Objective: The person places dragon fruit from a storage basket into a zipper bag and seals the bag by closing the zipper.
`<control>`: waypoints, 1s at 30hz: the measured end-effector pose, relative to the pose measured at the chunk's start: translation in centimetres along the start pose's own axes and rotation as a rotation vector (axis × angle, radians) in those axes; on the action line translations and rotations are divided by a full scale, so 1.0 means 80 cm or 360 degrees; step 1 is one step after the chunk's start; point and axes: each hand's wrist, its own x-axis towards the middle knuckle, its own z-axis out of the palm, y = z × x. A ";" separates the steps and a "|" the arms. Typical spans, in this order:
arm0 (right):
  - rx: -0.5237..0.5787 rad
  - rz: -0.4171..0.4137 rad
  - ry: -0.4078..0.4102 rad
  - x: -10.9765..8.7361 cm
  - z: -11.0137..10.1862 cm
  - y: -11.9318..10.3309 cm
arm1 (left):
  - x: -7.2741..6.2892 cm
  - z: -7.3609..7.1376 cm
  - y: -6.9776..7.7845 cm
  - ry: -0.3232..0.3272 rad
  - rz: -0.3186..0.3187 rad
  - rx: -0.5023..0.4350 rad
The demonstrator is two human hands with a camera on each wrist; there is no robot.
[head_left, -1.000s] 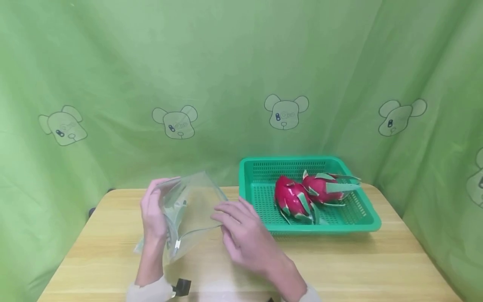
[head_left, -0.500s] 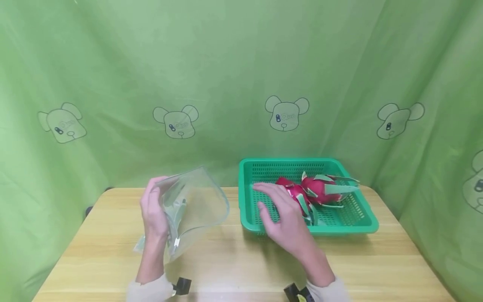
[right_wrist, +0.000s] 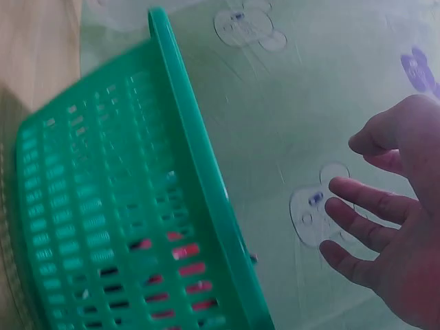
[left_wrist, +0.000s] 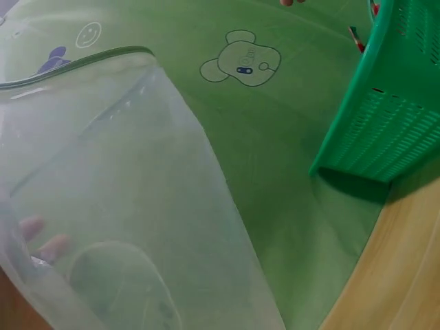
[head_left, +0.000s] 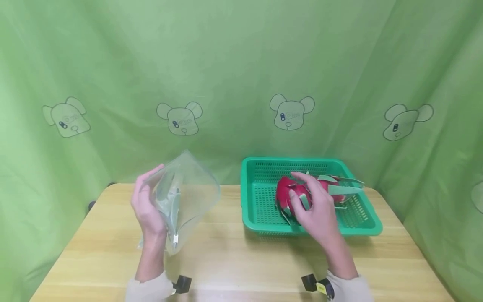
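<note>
My left hand (head_left: 149, 212) grips one side of a clear slider zip bag (head_left: 198, 188), its mouth spread wide toward the right. The bag's white slider (head_left: 175, 239) sits low on the near edge. In the left wrist view, fingertips (left_wrist: 51, 247) show through the film. Over the green basket (head_left: 358, 230) hovers my right hand (head_left: 320, 212), thumb and fingers spread, with nothing in its grasp. Beneath it lies a red dragon fruit (head_left: 283, 191), partly covered by the hand. A second dragon fruit (head_left: 339, 197) with long green scales lies to its right, also partly hidden.
The slotted basket stands at the back right of the wooden table (head_left: 226, 268). A green curtain (head_left: 234, 75) with printed bear heads hangs right behind the table and along both sides. Each wrist wears a small black camera.
My right hand has let go of the bag's edge and moved right, over the dragon fruit in the basket. The left hand keeps the bag and has tilted it slightly upward.
</note>
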 end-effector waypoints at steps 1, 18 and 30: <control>-0.0009 0.0021 0.0002 0.000 -0.003 0.002 | 0.000 0.000 0.000 -0.0014 -0.0010 0.0005; -0.0304 0.0393 -0.0585 0.008 -0.032 0.030 | -0.005 0.005 -0.013 -0.0101 -0.0096 0.0069; -0.0548 0.0460 -0.0862 0.036 -0.064 0.047 | 0.000 0.001 -0.007 -0.0150 -0.0104 0.0157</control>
